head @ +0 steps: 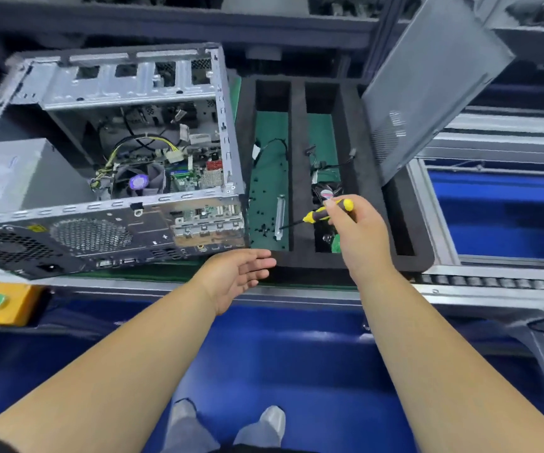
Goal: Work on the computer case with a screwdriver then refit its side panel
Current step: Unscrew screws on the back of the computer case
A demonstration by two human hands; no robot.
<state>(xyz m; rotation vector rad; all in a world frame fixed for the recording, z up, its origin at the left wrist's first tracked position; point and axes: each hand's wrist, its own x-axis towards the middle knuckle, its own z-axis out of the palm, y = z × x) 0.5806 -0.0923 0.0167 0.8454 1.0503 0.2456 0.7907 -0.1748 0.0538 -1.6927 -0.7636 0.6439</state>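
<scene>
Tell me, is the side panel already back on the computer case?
No, the computer case is open with its insides showing, and the side panel leans upright beyond the foam tray.

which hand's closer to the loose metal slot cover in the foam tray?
Right. The right hand, holding the screwdriver, sits just right of the slot cover; the left hand is below it, open.

My screwdriver (328, 212) is yellow and black. The computer case (107, 165) is bare silver, its back black with honeycomb mesh. The foam tray (296, 158) is black over green; the side panel (427, 89) is grey.
</scene>
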